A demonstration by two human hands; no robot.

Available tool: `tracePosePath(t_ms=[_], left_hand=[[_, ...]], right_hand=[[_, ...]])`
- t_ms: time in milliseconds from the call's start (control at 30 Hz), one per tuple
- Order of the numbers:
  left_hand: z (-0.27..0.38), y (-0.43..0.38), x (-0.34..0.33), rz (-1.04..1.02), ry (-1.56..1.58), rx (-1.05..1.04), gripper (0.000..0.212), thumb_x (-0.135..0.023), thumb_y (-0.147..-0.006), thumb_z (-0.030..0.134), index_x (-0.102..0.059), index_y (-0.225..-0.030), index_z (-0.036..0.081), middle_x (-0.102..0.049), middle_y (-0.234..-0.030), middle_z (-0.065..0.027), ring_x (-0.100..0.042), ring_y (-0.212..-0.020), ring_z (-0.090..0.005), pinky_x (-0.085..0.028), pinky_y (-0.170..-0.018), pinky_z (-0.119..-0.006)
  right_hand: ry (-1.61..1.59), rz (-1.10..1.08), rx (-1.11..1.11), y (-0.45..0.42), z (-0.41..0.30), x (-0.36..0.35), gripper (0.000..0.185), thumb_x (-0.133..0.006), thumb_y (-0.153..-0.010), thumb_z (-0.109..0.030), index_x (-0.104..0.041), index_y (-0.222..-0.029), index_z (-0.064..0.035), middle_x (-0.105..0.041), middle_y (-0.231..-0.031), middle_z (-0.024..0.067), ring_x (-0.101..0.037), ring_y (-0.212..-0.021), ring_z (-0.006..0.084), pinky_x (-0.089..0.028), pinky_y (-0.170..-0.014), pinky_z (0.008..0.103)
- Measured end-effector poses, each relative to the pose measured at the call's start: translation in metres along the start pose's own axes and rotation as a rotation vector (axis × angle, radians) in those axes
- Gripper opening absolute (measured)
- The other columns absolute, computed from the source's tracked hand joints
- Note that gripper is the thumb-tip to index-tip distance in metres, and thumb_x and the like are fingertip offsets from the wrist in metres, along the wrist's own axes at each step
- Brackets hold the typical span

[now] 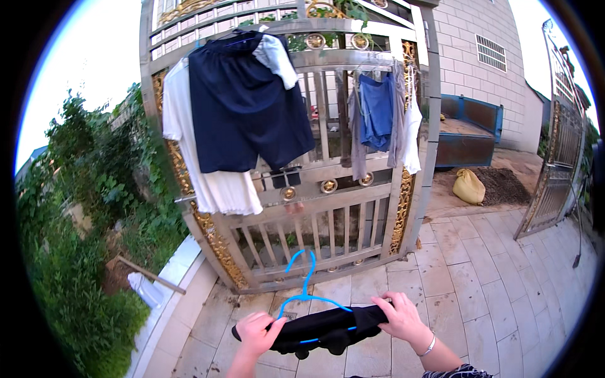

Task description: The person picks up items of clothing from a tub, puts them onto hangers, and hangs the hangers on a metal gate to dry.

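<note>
A black garment (316, 328) stretches between my two hands low in the picture, its kind hard to make out. My left hand (257, 330) grips its left end, thumb on top. At the opposite end my right hand (399, 319) pinches the cloth near the edge, with a silver bracelet on that wrist. Through the garment runs a blue clothes hanger (305, 296). Its hook points up and its shoulders rise above the cloth, while part of its lower bar shows against the black. Folds hide the rest of the hanger.
Ahead stands a metal gate (326, 172) hung with dark blue shorts (246, 108), a white shirt (227, 191) and blue shorts (375, 113). A low tiled wall (177, 279) borders plants on the left. A yellow sack (469, 186) leans by a dark soil heap (505, 185) at right.
</note>
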State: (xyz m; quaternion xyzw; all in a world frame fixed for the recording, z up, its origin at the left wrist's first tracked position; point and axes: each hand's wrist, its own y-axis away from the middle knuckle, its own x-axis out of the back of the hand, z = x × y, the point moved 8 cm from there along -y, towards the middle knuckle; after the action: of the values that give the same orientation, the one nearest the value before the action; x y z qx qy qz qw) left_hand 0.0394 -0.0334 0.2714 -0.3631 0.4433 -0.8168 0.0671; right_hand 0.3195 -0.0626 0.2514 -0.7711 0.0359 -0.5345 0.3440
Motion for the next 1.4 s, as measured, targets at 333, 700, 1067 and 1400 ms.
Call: tracePosePath(t_ms=[333,700,1067,1400], left_hand=[[-0.021,-0.125,-0.136,-0.202,0.149,0.093,0.025,-0.065,-0.072,0.024,-0.058,-0.059,0.003,-0.05,-0.054,-0.0074,-0.05,-0.048,-0.0215,-0.036,-0.044,-0.028],[-0.013,-0.263,-0.191,-0.176,0.268,-0.052,0.016,-0.061,-0.075,0.016,-0.061,-0.086,0.004,-0.059,-0.079,-0.0087,-0.057,-0.075,-0.0221,-0.045,-0.065,-0.029],[-0.166,-0.324,-0.237,-0.177,1.214,0.341,0.066,-0.05,-0.085,0.033,-0.017,-0.132,0.002,-0.034,-0.129,-0.0096,-0.035,-0.116,-0.0187,-0.025,-0.097,-0.034],[-0.161,-0.449,-0.275,-0.148,1.369,0.183,0.042,-0.047,-0.087,0.014,-0.033,-0.125,0.003,-0.043,-0.122,-0.0059,-0.04,-0.112,-0.0172,-0.031,-0.095,-0.03]], right_hand=[[0.3,0.357,0.003,-0.056,0.117,0.049,0.045,-0.062,-0.039,-0.011,-0.058,-0.083,-0.0137,-0.047,-0.067,0.0028,-0.049,-0.058,0.0207,-0.04,-0.048,0.0301],[0.287,0.586,-0.096,-0.156,0.243,0.093,0.032,-0.059,-0.043,-0.006,-0.057,-0.075,-0.0123,-0.046,-0.063,0.0046,-0.05,-0.057,0.0242,-0.04,-0.049,0.0322],[0.138,0.853,-0.252,-0.277,0.315,0.094,0.031,-0.052,-0.053,-0.002,-0.058,-0.083,-0.0088,-0.053,-0.072,0.0101,-0.054,-0.068,0.0324,-0.043,-0.058,0.0361],[0.33,0.958,-0.289,-0.402,0.308,0.124,0.033,-0.056,-0.058,-0.006,-0.059,-0.09,-0.0142,-0.056,-0.078,0.0073,-0.056,-0.074,0.0301,-0.045,-0.064,0.0369]])
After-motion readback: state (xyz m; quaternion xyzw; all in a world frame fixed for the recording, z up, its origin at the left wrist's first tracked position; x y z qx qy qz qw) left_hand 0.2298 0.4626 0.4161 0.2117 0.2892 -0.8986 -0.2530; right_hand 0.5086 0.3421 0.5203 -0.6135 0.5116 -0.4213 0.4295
